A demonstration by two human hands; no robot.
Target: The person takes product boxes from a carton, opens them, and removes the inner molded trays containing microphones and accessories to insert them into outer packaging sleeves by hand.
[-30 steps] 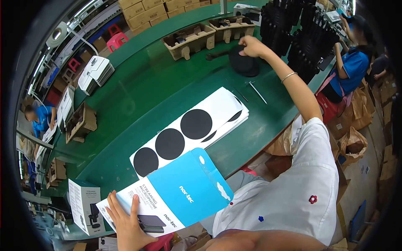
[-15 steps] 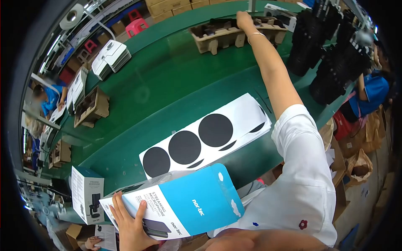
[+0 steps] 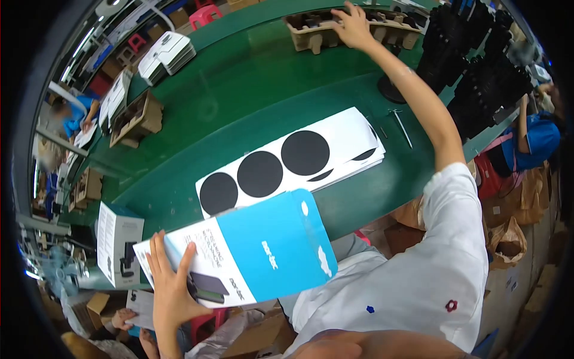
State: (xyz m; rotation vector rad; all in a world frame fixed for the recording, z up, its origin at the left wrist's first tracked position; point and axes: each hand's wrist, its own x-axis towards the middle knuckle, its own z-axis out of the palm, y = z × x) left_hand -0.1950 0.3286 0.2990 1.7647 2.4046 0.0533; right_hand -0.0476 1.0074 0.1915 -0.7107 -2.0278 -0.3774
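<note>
Right hand point(image 3: 354, 30) is loose now, fingers spread out over the brown pulp trays point(image 3: 308, 40), whereas half a second ago they were bunched together there. Left hand point(image 3: 172, 286) hasn't changed, it's gripping the blue-and-white box point(image 3: 245, 248) by the printed end, box overlapping the sheets with black circles point(image 3: 260, 173) from this view. Right forearm shifted too, so the thin metal tool point(image 3: 404, 130) on the green table point(image 3: 239, 113) shows again

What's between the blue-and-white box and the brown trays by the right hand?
In the head view, white sheets with black circles come after the box, then bare green table up to the trays.
</note>
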